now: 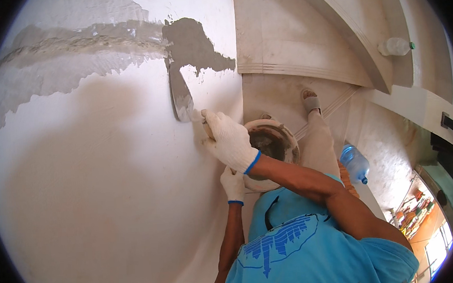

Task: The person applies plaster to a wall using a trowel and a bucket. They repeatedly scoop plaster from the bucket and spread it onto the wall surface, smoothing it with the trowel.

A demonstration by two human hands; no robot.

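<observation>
My right hand (231, 139), in a white knitted glove with a blue cuff, is closed around the handle of a trowel (181, 95). The trowel's long blade lies against the white wall (111, 200), its tip at the lower edge of a wet grey mortar patch (192, 40). Some mortar clings to the blade near the handle. My left hand (233, 185), gloved the same way, is lower down beside a round bucket (292, 148). Its fingers are curled, and what they grip is mostly hidden. Inside the bucket is dark grey mortar (268, 143).
A lighter grey mortar band (75, 44) with a rough seam runs left across the wall. Stair steps (302, 30) rise at the upper right, with a clear plastic bottle (396, 46) on one. A large blue water jug (354, 164) lies right of my leg. My sandalled foot (310, 101) is beyond the bucket.
</observation>
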